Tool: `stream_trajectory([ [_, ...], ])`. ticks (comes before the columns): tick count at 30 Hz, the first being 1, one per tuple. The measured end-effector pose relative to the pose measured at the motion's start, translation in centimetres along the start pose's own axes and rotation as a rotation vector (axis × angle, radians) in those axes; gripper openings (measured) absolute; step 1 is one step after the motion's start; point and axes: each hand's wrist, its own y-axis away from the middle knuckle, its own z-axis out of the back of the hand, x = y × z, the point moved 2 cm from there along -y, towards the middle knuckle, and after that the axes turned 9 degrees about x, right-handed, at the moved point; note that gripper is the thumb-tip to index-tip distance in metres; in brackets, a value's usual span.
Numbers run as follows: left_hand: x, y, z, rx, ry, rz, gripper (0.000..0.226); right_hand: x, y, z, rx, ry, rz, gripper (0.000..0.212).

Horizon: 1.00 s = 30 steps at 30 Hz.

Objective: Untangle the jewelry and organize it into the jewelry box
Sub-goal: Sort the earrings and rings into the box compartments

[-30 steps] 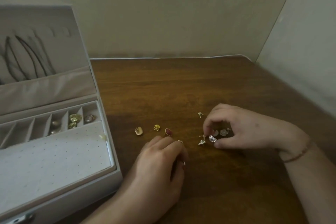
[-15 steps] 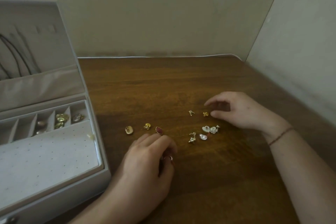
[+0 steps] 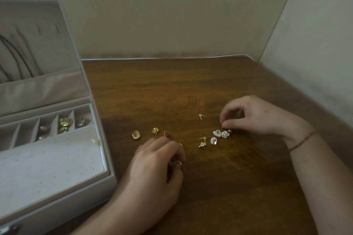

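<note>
From the head view we see the open grey jewelry box (image 3: 57, 187) at the left edge of the brown wooden table (image 3: 172, 89), gold and pearly pieces (image 3: 65, 124) in its narrow compartments. Small loose earrings (image 3: 217, 135) lie scattered mid-table. Our left hand (image 3: 156, 168) rests curled near the front edge, holding a silvery ring (image 3: 176, 162). Our right hand (image 3: 254, 114) pinches something tiny beside the white heart stud (image 3: 217, 133) and white rose stud (image 3: 225, 134); we cannot tell what.

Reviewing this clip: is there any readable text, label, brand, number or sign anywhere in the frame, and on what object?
None: no text, label or number is readable anywhere.
The jewelry box shows only plain surfaces and a dotted earring panel.
The loose earrings, such as the white heart, bear no legible marks.
</note>
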Motion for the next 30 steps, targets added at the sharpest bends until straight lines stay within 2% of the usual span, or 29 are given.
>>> stream_trajectory([
  [6, 0.0, 0.0, -0.1, 0.002, -0.010, 0.008, 0.010, 0.4, 0.6, 0.2, -0.035, 0.009, 0.051, 0.020],
  [10, 0.0, -0.1, 0.0, 0.003, -0.017, 0.009, 0.008, 0.9, 1.0, 0.1, 0.081, -0.027, 0.130, 0.024],
  [13, -0.1, -0.2, 0.0, 0.010, -0.002, 0.031, 0.012, 1.0, 0.4, -0.7, 0.128, 0.055, 0.144, 0.025],
  [18, -0.7, 0.1, 0.4, 0.020, 0.104, 0.066, 0.046, 1.2, 0.0, -0.9, 0.139, 0.101, 0.130, 0.013],
  [21, -0.7, 0.3, 0.6, -0.020, 0.242, 0.101, 0.066, 1.2, 0.2, -0.7, 0.127, 0.078, 0.108, 0.013],
  [27, -0.3, 0.2, 0.1, -0.094, 0.258, 0.120, 0.094, 1.8, 0.6, -0.8, 0.107, 0.030, 0.110, 0.015],
  [30, 0.0, 0.1, -0.1, -0.087, 0.274, 0.114, 0.098, 2.2, 0.5, -0.8, 0.072, -0.010, 0.138, 0.017],
])
